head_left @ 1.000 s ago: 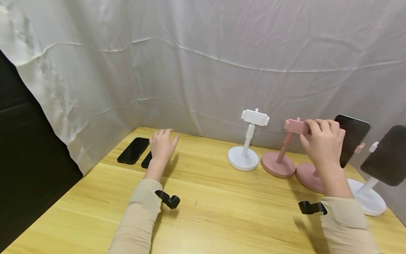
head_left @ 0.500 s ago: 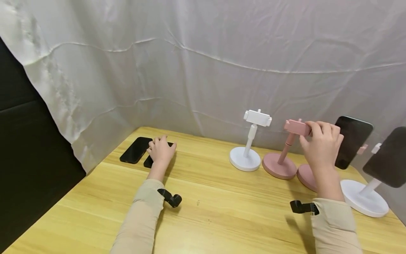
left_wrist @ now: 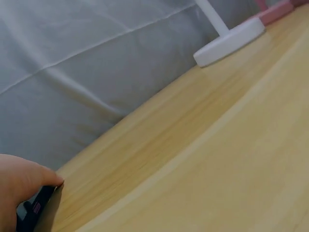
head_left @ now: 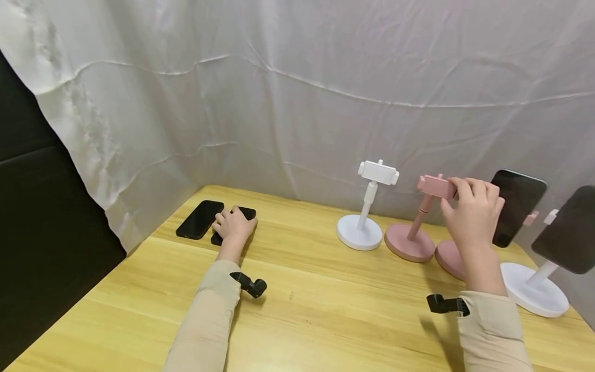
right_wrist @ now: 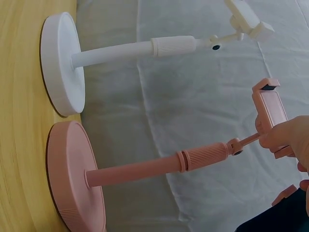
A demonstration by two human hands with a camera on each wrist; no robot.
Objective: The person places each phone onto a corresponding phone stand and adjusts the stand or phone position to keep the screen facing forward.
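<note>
**Gripping a phone and a pink clamp at the desk**

Reaching across a yellow wooden desk [head_left: 325, 310], a person in beige sleeves works with both hands at once. The left hand [head_left: 234, 225] lies on a black phone [head_left: 246, 212] at the far left of the desk, its fingers curled over the phone's edge; the left wrist view shows a thumb pressed against the phone's dark side. A second black phone [head_left: 200, 219] lies flat just beside it, nearer the white curtain [head_left: 297, 93] that closes off the back and the left.

The right hand [head_left: 473, 213] is raised at the right, its fingers pinching the clamp of a pink stand [head_left: 409, 242]. The right wrist view shows the fingertips [right_wrist: 277, 137] closed on the pink clamp's lower end, the ribbed stem leaning up from a round base that sits on the desk. A white stand [head_left: 360, 231] with an empty clamp stands just left of the pink one, their bases near each other but apart.

Behind the right hand, another pink stand [head_left: 448, 258] carries a dark phone [head_left: 518, 206], its base partly hidden by the wrist. At the far right, a further white stand [head_left: 534, 295] holds one more phone [head_left: 572, 232].
</note>
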